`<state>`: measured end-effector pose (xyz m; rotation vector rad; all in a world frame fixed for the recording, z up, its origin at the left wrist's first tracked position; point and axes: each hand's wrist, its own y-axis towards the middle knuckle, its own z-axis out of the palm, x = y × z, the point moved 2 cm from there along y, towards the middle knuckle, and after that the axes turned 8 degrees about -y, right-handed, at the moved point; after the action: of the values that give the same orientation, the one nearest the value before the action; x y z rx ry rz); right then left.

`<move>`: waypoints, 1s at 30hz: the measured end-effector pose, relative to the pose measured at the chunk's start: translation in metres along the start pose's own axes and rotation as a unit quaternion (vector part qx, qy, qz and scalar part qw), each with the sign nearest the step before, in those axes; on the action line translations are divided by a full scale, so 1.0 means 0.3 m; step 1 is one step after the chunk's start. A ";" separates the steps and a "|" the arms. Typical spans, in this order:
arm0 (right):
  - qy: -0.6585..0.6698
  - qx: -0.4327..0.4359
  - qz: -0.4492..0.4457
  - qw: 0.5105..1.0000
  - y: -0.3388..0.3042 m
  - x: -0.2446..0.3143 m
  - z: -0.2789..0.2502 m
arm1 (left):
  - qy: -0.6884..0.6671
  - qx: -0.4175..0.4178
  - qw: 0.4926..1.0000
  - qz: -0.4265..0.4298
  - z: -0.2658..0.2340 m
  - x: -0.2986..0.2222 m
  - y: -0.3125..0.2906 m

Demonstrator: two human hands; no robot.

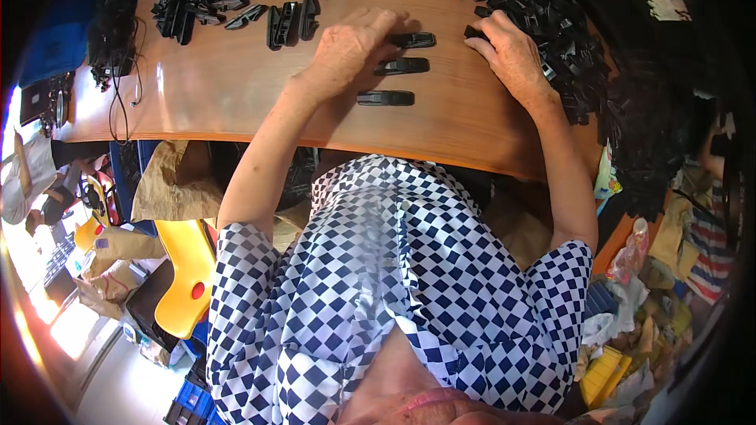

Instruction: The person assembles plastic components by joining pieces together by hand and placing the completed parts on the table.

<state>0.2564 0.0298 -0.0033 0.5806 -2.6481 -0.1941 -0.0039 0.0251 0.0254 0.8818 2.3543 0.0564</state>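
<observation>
On the brown table (228,102), three long, narrow black plastic pieces lie roughly in a column. My left hand (346,49) has its fingers closed around the left end of the farthest piece (415,40); the thumb is partly hidden. Nearer to me lie the middle piece (403,67) and the nearest piece (386,98), both untouched. To their right, my right hand (510,53) pinches a small black part (473,32) between thumb and fingers. Most of that part is covered by the fingers. A heap of black parts (563,55) lies just beyond this hand's right side.
At the far left of the table is a pile of black pieces (189,0), with a few upright ones (283,25) beside it. Black cables (118,102) hang over the left edge. Below stand a yellow chair (185,275) and a brown paper bag (177,185). Bags and scraps (630,323) crowd the right.
</observation>
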 end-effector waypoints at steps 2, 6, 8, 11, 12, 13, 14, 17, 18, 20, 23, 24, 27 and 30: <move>-0.021 0.016 0.011 1.000 0.005 0.011 -0.001 | -0.001 -0.010 0.999 -0.031 0.008 0.017 -0.014; 0.021 -0.009 -0.098 0.995 0.044 0.099 -0.024 | 0.002 0.003 1.000 -0.028 0.012 0.016 -0.015; -0.035 0.011 -0.159 0.987 0.061 0.124 -0.031 | -0.009 0.004 0.999 -0.033 0.017 0.016 -0.014; -0.045 0.054 -0.166 0.984 0.068 0.134 -0.040 | -0.033 0.005 0.999 -0.033 0.021 0.021 -0.013; -0.049 0.075 -0.158 0.983 0.064 0.136 -0.040 | -0.041 -0.001 0.999 -0.028 0.022 0.018 -0.011; -0.051 0.079 -0.157 0.983 0.061 0.142 -0.040 | -0.048 -0.006 0.999 -0.022 0.022 0.015 -0.009; -0.041 0.073 -0.157 0.984 0.057 0.151 -0.037 | -0.052 -0.007 0.998 -0.023 0.015 0.012 -0.011; -0.007 0.069 -0.142 0.987 0.043 0.163 -0.002 | -0.067 0.007 0.998 -0.017 0.009 0.000 -0.012; 0.024 0.065 -0.134 0.989 0.047 0.170 0.019 | -0.066 0.020 0.997 -0.024 0.005 0.005 -0.012; -0.018 0.060 -0.139 0.988 0.058 0.176 0.028 | -0.066 0.030 0.997 -0.027 0.006 0.005 0.005; 0.016 0.037 -0.139 0.989 0.067 0.187 0.012 | -0.064 0.017 0.997 -0.027 -0.001 -0.003 -0.008; -0.007 0.080 -0.140 0.987 0.084 0.178 0.005 | -0.060 0.004 0.998 -0.026 0.008 -0.002 -0.010; -0.064 0.063 -0.129 0.988 0.130 0.136 -0.078 | -0.026 -0.002 1.000 -0.018 0.011 0.003 -0.039; -0.258 0.033 -0.072 0.963 0.153 0.063 -0.109 | 0.009 -0.003 0.999 -0.034 0.002 0.004 -0.091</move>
<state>0.2380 0.0618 0.0433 0.8417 -3.1222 -0.3407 -0.0200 0.0045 0.0177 0.8002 2.3976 0.0449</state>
